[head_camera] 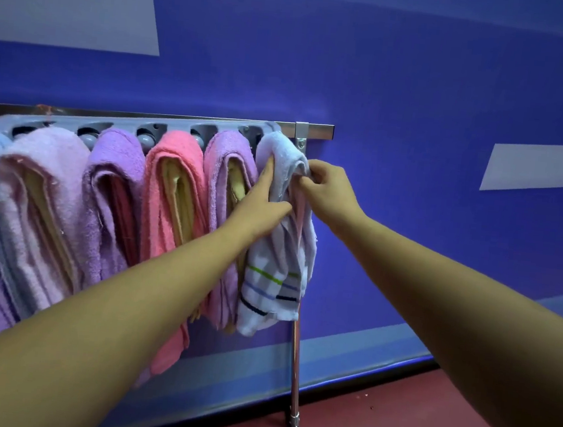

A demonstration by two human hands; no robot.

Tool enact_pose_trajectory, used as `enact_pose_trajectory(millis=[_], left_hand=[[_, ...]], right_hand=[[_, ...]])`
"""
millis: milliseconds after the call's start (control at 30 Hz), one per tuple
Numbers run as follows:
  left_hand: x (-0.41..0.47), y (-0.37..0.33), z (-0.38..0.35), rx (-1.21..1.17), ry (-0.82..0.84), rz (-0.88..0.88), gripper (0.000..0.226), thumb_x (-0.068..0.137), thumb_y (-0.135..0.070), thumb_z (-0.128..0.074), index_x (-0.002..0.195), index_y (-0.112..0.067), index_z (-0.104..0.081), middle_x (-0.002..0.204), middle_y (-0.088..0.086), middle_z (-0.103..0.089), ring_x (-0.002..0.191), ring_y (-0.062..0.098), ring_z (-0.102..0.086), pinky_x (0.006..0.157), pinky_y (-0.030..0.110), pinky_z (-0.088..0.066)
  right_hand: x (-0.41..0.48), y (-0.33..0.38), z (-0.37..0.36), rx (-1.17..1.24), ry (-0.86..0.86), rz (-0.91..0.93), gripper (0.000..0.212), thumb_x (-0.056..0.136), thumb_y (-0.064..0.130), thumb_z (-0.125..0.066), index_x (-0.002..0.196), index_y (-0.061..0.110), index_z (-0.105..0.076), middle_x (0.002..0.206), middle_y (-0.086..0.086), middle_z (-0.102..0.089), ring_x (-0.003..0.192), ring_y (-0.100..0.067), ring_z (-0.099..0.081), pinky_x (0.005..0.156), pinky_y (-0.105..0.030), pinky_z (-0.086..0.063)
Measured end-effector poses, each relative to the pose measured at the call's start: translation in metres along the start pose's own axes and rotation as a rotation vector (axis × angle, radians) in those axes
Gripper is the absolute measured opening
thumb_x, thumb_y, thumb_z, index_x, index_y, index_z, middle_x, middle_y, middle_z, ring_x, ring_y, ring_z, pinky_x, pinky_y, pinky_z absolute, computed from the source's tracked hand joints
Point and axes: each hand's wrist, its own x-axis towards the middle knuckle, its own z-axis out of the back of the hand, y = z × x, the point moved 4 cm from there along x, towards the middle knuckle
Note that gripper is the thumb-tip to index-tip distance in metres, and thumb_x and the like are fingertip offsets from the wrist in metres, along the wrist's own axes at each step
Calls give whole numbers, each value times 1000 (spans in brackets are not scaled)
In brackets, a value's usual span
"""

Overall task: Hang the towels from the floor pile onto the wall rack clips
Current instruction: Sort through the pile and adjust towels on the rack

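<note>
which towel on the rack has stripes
The white towel at the right end of the rack, held by the left hand and right hand. Only it has green, blue and dark stripes; the others are plain.

No text, label or number can be read anywhere.

The towel hides its clip, and my right hand buries its fingertips in the folds. The rack runs off left.
</note>
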Motion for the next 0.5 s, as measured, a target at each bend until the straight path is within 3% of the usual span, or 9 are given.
enact_pose_trajectory(millis=[100, 200, 300, 367, 500], left_hand=[[-2, 3, 4, -32, -15, 42, 88, 68, -28, -63, 147, -32, -25, 132, 0, -58, 114, 19, -61, 100, 40, -49], [-6, 2, -1, 27, -50, 9, 67, 69, -31, -62, 132, -23, -43, 119, 4, -64, 110, 23, -62, 99, 38, -48], [-8, 5, -8, 13, -13, -59, 64, 82, -17, -63, 141, -18, -39, 125, -1, -58, 117, 17, -57, 94, 22, -43], [-8, 10, -7, 83, 2, -60, 70, 87, -10, -59, 150, -22, -29, 125, -4, -55, 113, 15, -56, 87, 17, -38], [-10, 29, -4, 230, 12, 15, 75, 84, -16, -55, 151, -28, -24, 130, 6, -59, 111, 27, -60, 89, 28, -44]], right_hand=[[-4, -2, 3, 21, 2, 16, 27, 86, 16, -54, 101, 29, -72, 90, 7, -74, 88, -15, -70, 77, -33, -56], [-8, -7, -4, -65, 25, 31, 20, 84, 12, -54, 93, 27, -64, 77, 13, -66, 74, -6, -61, 66, -22, -46], [-11, -12, -10, -127, 5, 23, 18, 86, 10, -51, 81, 26, -55, 67, 12, -56, 63, -4, -50, 54, -14, -36], [-11, -16, -11, -151, -1, 6, 15, 86, 10, -49, 77, 21, -53, 66, 9, -54, 60, -7, -46, 54, -20, -35], [-24, -35, -18, -255, 44, -38, 7, 83, 7, -44, 78, 3, -48, 66, -7, -53, 61, -22, -37, 56, -35, -36]])
